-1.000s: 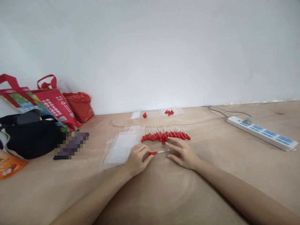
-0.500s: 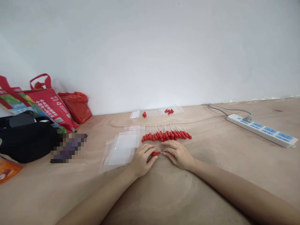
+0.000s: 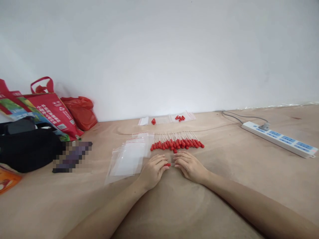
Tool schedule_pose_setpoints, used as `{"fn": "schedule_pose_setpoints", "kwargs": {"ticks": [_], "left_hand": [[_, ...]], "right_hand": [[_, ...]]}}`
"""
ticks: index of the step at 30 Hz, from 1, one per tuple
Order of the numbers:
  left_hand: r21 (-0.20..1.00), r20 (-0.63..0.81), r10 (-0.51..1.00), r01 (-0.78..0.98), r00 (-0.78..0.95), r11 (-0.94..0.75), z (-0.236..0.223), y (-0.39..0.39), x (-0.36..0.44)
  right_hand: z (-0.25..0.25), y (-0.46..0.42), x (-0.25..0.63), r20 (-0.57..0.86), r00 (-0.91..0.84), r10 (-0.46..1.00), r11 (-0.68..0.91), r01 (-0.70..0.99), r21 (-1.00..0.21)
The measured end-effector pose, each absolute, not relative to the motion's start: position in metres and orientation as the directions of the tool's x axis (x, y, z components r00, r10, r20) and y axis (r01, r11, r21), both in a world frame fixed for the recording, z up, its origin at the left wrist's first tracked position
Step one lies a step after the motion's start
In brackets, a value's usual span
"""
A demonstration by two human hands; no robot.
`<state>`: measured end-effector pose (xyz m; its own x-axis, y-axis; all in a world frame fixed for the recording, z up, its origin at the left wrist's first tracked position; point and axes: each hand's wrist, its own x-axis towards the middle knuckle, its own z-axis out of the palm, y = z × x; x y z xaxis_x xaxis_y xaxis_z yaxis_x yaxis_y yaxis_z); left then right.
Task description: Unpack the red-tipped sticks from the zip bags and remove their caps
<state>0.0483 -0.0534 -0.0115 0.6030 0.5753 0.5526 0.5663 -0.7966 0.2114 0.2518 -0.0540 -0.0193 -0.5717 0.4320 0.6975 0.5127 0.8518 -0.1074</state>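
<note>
My left hand is closed round a red rubber bulb, and only the bulb's end shows past the fingertips. A clear dropper tube runs from the bulb into my right hand, whose fingers are closed round it. Most of the tube is hidden by that hand. Just beyond my fingers lies a row of droppers, red bulbs toward me and thin clear tubes pointing away. Several clear zip bags overlap on the table beside my left hand.
By the wall lie more clear tubes, loose red bulbs and a small bag. A power strip with a plugged-in cable is at the right. Shopping bags and a black bag stand at the left.
My left fingers have moved forward over the red bulb, covering more of it. My hands are slightly closer together. The rest lies as before.
</note>
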Motion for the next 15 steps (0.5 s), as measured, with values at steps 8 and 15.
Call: {"fn": "schedule_pose_setpoints", "kwargs": {"ticks": [8, 15], "left_hand": [[0.233, 0.547, 0.567, 0.539, 0.615, -0.810, -0.0111, -0.0556, 0.0453], [0.268, 0.542, 0.578, 0.526, 0.610, -0.807, -0.0086, -0.0590, 0.0447]], "right_hand": [[-0.0213, -0.0551, 0.2542, 0.665, -0.598, 0.448, 0.853, 0.509, -0.116], [-0.0211, -0.0560, 0.2553, 0.662, -0.608, 0.438, 0.854, 0.512, -0.095]]}}
